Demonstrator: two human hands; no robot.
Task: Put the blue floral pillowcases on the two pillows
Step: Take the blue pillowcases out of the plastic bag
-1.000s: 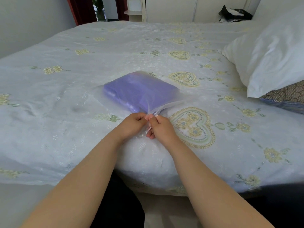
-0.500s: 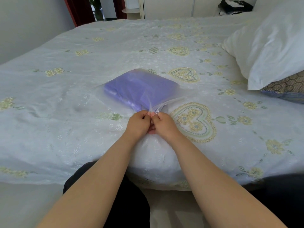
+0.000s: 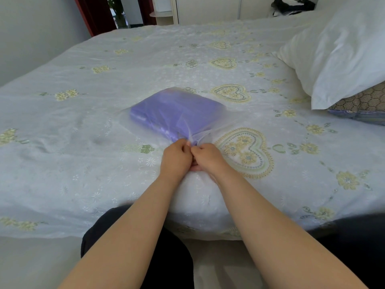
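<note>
A folded blue-violet bundle of pillowcases (image 3: 177,113) lies in a clear plastic bag (image 3: 210,132) on the middle of the bed. My left hand (image 3: 175,158) and my right hand (image 3: 206,156) meet at the bag's near corner, and both pinch the gathered plastic there. A bare white pillow (image 3: 341,53) leans at the right. Under it shows the edge of a second pillow (image 3: 362,107) with a honeycomb-patterned cover.
The bed (image 3: 83,142) carries a white cover with yellow hearts and flowers; its near edge runs just past my wrists. A dark bag (image 3: 291,3) sits at the far side. A doorway with red curtains (image 3: 98,13) is at the back left.
My hands and the bag's corner have stayed together, pulled slightly nearer to me. The view has tilted downward a little.
</note>
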